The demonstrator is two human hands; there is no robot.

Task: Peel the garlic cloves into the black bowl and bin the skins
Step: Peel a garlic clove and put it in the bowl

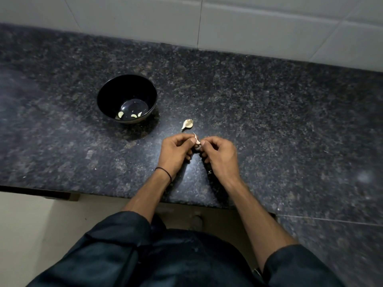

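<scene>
My left hand (176, 151) and my right hand (219, 156) meet over the dark counter, both with curled fingers pinching one small garlic clove (197, 141). A pale tip of skin sticks up between my thumbs. An unpeeled clove (187, 124) lies on the counter just beyond my hands. To the left stands the black bowl (107, 96), upright, holding three peeled cloves (129, 115) at its bottom.
The speckled granite counter (269, 121) runs wide to both sides, backed by a white tiled wall (248, 27). Its front edge passes under my forearms. A few tiny pale flecks lie on the counter near my right wrist. No bin is in view.
</scene>
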